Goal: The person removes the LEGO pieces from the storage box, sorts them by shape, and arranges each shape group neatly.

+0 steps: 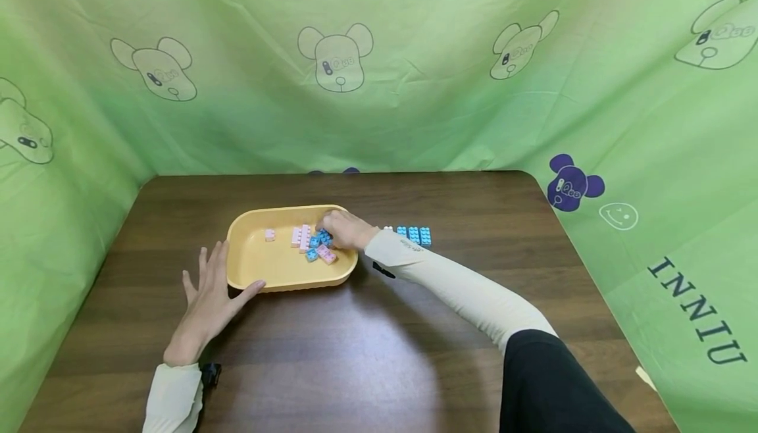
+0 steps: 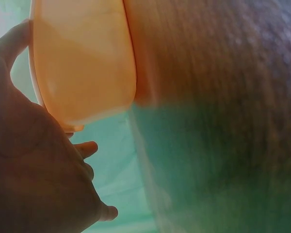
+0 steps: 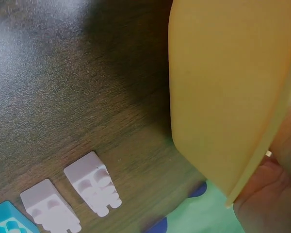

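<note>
A yellow tray [image 1: 251, 275] holds several pink bricks [image 1: 304, 239] and blue bricks [image 1: 312, 255], mostly bunched toward its right half. My left hand [image 1: 207, 301] rests against the tray's left end with its fingers spread and its thumb at the near rim. In the left wrist view the left hand [image 2: 34, 150] lies along the tray's outer wall [image 2: 87, 58]. My right hand [image 1: 346, 229] reaches over the tray's right end, fingertips down at the blue bricks. Whether it pinches one is hidden. The tray's wall [image 3: 223, 87] covers those fingers in the right wrist view.
To the right of the tray, partly behind the right forearm, stands a row of blue bricks [image 1: 414, 235]. Pale bricks [image 3: 92, 182] continue this row in the right wrist view. A green patterned cloth [image 1: 249, 130] borders the brown wooden table [image 1: 296, 354].
</note>
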Tool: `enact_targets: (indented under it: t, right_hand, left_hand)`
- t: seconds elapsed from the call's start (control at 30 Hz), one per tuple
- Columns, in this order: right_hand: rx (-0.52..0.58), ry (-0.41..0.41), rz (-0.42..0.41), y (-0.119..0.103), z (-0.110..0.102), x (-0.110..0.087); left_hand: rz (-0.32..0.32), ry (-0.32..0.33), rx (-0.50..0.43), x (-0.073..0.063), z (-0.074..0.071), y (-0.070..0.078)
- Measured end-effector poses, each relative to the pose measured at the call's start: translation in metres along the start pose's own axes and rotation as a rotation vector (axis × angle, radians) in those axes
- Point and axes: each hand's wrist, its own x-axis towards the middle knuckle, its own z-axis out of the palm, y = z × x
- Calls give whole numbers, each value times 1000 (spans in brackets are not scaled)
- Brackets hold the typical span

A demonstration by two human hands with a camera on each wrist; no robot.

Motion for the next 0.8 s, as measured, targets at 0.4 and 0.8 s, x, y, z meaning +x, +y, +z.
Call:
enact_targets:
  t: [0.4,0.8]
  right_hand:
    - [43,26,34,0,-6,-7]
    - [105,114,-36,4,-15,-29]
  left_hand:
    - [-6,-2,-4,-1,-1,2]
    - [-3,-4,-2,-3,0,3]
